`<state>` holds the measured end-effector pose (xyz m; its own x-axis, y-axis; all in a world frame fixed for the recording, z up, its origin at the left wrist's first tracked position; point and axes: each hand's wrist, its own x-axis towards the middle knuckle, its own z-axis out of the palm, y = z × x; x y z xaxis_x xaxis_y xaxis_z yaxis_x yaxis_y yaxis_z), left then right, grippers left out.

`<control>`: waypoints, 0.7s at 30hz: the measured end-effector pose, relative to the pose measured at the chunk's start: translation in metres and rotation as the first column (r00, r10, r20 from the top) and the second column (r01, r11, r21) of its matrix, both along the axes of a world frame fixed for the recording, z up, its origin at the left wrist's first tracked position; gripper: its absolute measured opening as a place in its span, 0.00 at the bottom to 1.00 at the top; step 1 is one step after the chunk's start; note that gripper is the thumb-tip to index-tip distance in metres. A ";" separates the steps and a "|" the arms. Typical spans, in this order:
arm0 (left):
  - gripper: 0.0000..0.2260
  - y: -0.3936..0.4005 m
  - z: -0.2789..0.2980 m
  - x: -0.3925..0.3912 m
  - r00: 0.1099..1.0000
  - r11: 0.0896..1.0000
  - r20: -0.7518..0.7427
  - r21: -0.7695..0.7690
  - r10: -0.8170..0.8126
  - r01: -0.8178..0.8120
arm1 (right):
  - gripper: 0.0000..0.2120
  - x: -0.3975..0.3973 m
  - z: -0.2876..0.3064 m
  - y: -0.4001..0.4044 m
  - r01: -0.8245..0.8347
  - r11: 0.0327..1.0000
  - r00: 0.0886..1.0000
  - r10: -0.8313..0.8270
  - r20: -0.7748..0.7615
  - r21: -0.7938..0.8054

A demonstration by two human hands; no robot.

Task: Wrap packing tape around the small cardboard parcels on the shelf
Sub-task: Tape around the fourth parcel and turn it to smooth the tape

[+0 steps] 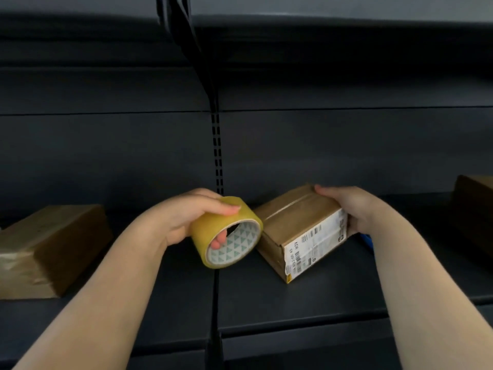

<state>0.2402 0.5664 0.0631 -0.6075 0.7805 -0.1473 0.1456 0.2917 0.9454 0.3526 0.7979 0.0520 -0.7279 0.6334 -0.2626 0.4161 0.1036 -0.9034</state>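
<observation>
Dark metal shelf (293,295); L hand (186,217) grips glossy tape roll (226,232), maybe touching parcel (301,231).

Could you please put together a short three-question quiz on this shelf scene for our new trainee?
1. True or false: the left hand grips the roll of packing tape with a finger through its core.
2. Which parcel does the right hand hold? A) the labelled parcel in the middle B) the parcel at the left C) the parcel at the far right
3. Fill in: the white shipping label is on the parcel's ____ face, toward the camera.

Key: 1 true; 2 A; 3 front.
</observation>
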 end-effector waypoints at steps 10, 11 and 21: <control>0.10 -0.009 0.002 0.012 0.999 1.000 0.047 0.003 0.008 -0.008 | 0.23 -0.007 -0.015 0.000 -0.027 0.997 0.995 0.019 0.103 0.075; 0.09 -0.009 0.001 0.013 0.999 1.000 0.053 0.001 0.009 -0.009 | 0.23 -0.012 -0.012 -0.002 -0.081 0.956 0.982 0.029 0.184 0.283; 0.12 -0.011 -0.003 0.016 1.000 1.000 0.018 0.006 0.009 -0.009 | 0.49 0.007 -0.021 -0.042 -0.641 0.043 0.651 0.560 0.513 0.766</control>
